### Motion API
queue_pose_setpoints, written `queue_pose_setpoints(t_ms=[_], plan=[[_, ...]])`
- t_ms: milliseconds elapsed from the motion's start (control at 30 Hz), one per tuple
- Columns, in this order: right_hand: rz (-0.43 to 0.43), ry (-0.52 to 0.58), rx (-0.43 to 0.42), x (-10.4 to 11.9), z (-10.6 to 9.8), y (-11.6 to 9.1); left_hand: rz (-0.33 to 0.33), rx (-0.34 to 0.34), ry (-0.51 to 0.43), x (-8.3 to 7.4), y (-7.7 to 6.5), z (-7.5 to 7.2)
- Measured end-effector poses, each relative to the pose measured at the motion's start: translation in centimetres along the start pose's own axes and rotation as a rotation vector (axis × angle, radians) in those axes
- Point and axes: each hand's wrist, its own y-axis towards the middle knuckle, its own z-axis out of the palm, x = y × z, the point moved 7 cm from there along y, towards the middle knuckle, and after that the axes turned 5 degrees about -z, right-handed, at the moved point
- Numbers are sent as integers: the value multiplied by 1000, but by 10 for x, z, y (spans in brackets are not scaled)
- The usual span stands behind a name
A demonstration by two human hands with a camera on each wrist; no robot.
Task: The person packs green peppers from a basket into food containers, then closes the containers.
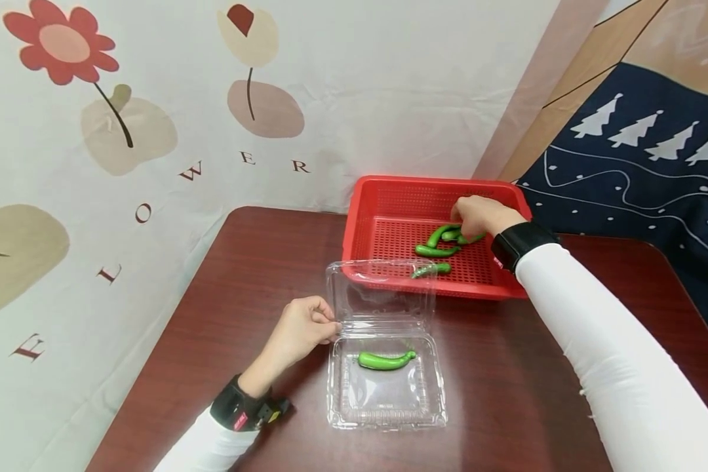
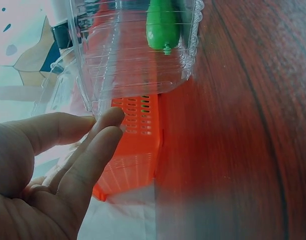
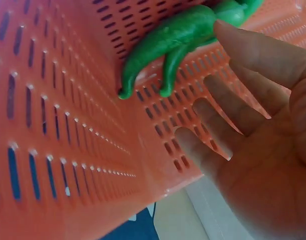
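A clear plastic clamshell container (image 1: 387, 418) lies with its lid raised, one green chili pepper (image 1: 386, 361) in its base. My left hand (image 1: 301, 328) pinches the container's left edge near the hinge with thumb and fingertips, which the left wrist view shows close up. Behind the container, my right hand (image 1: 482, 215) reaches down into a red perforated plastic basket (image 1: 360, 223), over several green peppers (image 1: 436, 251). In the right wrist view its fingers (image 2: 107, 140) have a counterpart: spread, loosely bent fingers beside a curved pepper (image 3: 168, 37), gripping nothing visible.
The brown wooden table (image 1: 259, 262) carries both the basket and the container. The container's lid (image 1: 383, 288) leans up in front of the basket's near wall. A printed white cloth (image 1: 330, 78) hangs behind, and a dark blue patterned cloth (image 1: 637, 164) is at right.
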Motion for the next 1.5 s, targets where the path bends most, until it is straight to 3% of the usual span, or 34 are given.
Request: queue_pose_setpoints(t_ms=[333,1267,1500], plan=[[21,-31,50,-4,17,3,-6,-5,5,-1,-1,-1],[41,-55,105,-17,31,8,28,-2,-8,-4,0,-3],[-16,-25,4,-13,15,4,10,-4,-30,-2,2,-3]])
